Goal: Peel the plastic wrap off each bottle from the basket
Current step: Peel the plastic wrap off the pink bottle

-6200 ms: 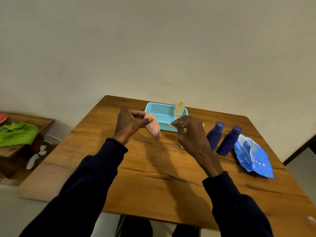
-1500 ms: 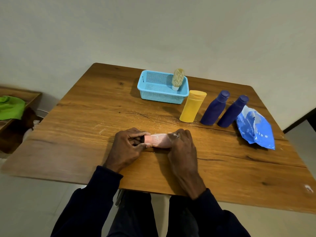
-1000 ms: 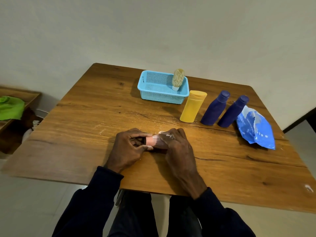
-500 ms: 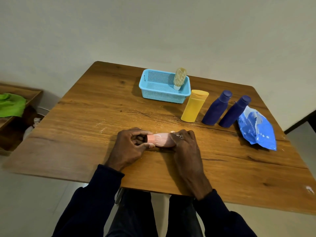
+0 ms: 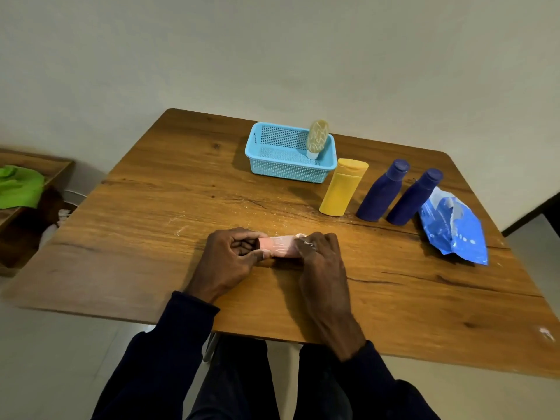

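A small pink bottle (image 5: 280, 245) with white squiggles lies on its side on the wooden table (image 5: 151, 225), still in shiny plastic wrap. My left hand (image 5: 231, 257) pinches its left end. My right hand (image 5: 319, 259) covers its right end, fingers curled over it. At the back stands a light blue basket (image 5: 281, 169) holding one beige patterned bottle (image 5: 316, 137) upside down on its white cap. To the right of the basket stand a yellow bottle (image 5: 342, 187) and two dark blue bottles (image 5: 383, 192) (image 5: 413, 198).
A crumpled blue plastic bag (image 5: 454, 228) lies at the table's right side beside the blue bottles. A low wooden shelf with a green cloth (image 5: 18, 186) stands to the left of the table. A plain wall runs behind.
Both hands have brought the pink bottle from up near the basket down to the near table. Over the last second the right fingers shift slightly on its end.
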